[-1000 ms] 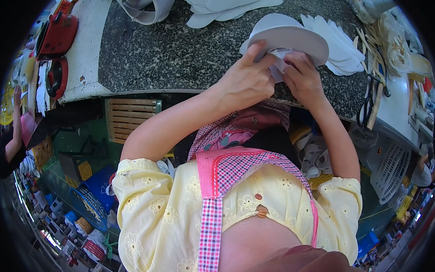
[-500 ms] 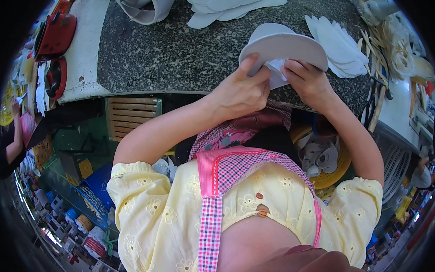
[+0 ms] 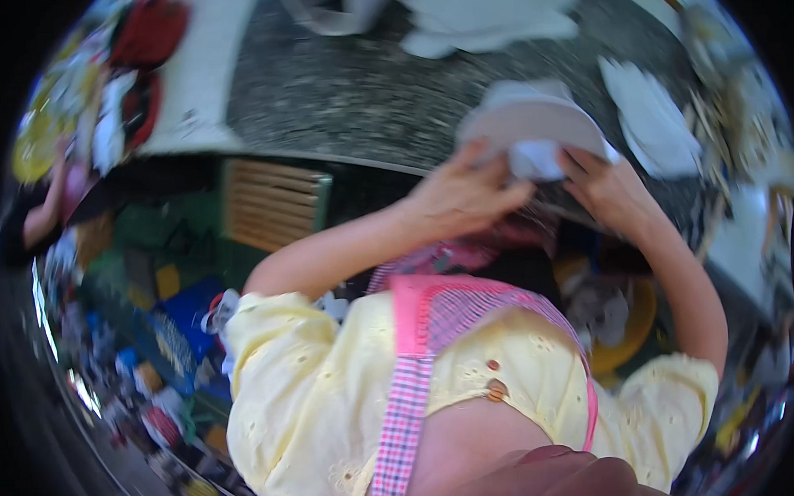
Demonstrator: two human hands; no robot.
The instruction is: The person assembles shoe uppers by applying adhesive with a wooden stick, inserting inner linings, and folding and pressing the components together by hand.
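Above the near edge of the dark speckled worktop [image 3: 339, 101], I hold a pale grey, curved piece of sheet material [image 3: 533, 125] with both hands. It looks like a shoe upper, but blur hides its exact kind. My left hand [image 3: 465, 193] grips its left lower side, thumb towards the top and fingers bent beneath. On the right lower side, my right hand [image 3: 609, 192] is closed with its fingers tucked in. A bright white inner part [image 3: 536, 159] shows between the two hands.
White sole-shaped pieces [image 3: 650, 121] lie to the right, beside thin wooden sticks [image 3: 712, 141]. Another white stack [image 3: 494, 17] sits at the back. Below the worktop are a yellow basket [image 3: 632, 332] of pale pieces and a slatted wooden stool [image 3: 271, 204]. A co-worker's arm [image 3: 46, 203] shows far left.
The whole view has swung and blurred, so the scene sits further right. The grey piece has tilted between my hands, and more of its white inner part shows. Both hands still hold it.
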